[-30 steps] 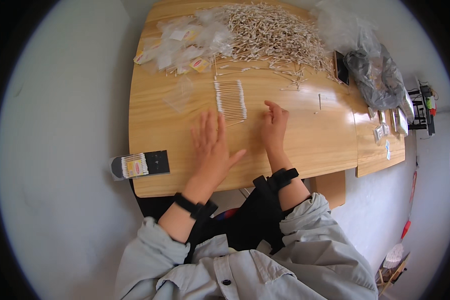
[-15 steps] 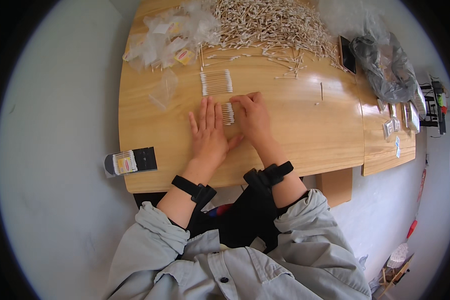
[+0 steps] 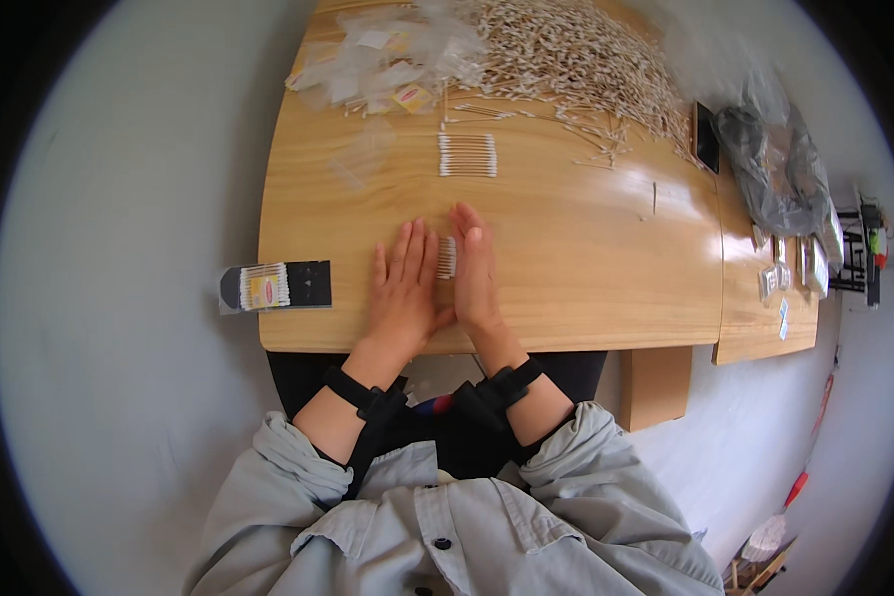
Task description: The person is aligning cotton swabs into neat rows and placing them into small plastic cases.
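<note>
Now both hands (image 3: 437, 283) press a small swab bundle (image 3: 446, 257) between them.

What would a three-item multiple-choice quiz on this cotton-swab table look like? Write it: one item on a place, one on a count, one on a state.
1. Where does the big loose pile of cotton swabs lie?
A. far edge of the wooden table
B. on the floor
C. in the person's lap

2. How many neat rows of swabs lie apart from the pile?
A. none
B. two
C. five

3. How are the hands?
A. clenched fists
B. raised
C. flat, open, flanking a row

Key: 1 A, the pile covers the far side. 2 B, the far row and the near row. 3 C, the left hand and right hand lie flat beside the near row.
</note>
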